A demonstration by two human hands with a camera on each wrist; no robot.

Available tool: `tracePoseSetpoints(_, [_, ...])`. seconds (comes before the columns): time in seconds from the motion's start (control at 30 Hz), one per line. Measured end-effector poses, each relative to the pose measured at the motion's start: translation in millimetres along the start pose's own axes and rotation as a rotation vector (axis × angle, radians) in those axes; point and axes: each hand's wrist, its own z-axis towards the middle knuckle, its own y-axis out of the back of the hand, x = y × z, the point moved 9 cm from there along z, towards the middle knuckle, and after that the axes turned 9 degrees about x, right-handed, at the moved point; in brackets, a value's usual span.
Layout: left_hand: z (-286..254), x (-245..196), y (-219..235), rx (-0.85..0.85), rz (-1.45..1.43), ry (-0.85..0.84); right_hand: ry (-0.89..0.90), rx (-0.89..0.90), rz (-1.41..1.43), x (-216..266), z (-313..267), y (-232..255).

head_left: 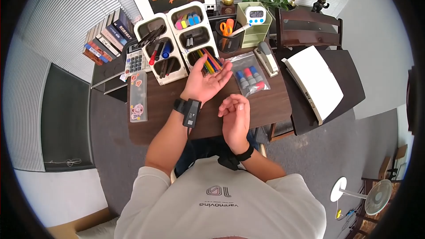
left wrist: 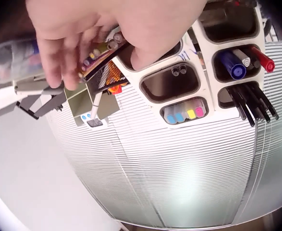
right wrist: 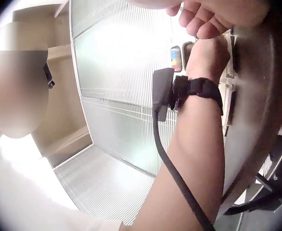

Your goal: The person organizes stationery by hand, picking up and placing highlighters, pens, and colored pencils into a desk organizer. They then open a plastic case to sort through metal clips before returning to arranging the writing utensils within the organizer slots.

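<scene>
My left hand (head_left: 207,82) is palm up over the table, fingers spread and nothing in the palm. Its thumb and fingertips overlap the colored pencils (head_left: 213,62), which lean in the lower compartment of a white desk organizer (head_left: 178,44). In the left wrist view, the pencils (left wrist: 100,55) show behind the fingers. The right hand (head_left: 236,119) is held near the table's front edge, its fingers loosely bent and holding nothing. Beyond it lies a clear zip bag (head_left: 245,62) with several blue, red and grey markers.
A black mesh pen cup (head_left: 229,43) with orange scissors (head_left: 226,28) and a grey stapler (head_left: 266,58) stand at the back. At the left are a calculator (head_left: 136,63) and a stickered clear case (head_left: 138,97). The wooden table (head_left: 190,128) ends close to the person's body.
</scene>
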Motion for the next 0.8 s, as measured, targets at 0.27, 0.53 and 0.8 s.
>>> tracePoseSetpoints(0.27, [-43,30,-10,0.089,-0.019,0.087,-0.049,-0.001,0.026,-8,3,9])
tracePoseSetpoints(0.53, [-132,37,8,-0.137,1.124,0.168,-0.479,0.215,-0.136,-15,18,-33])
tracePoseSetpoints(0.8, [-127,6,-9,-0.104,1.908,-0.226,-0.317,0.333,-0.25,-7,29,-56])
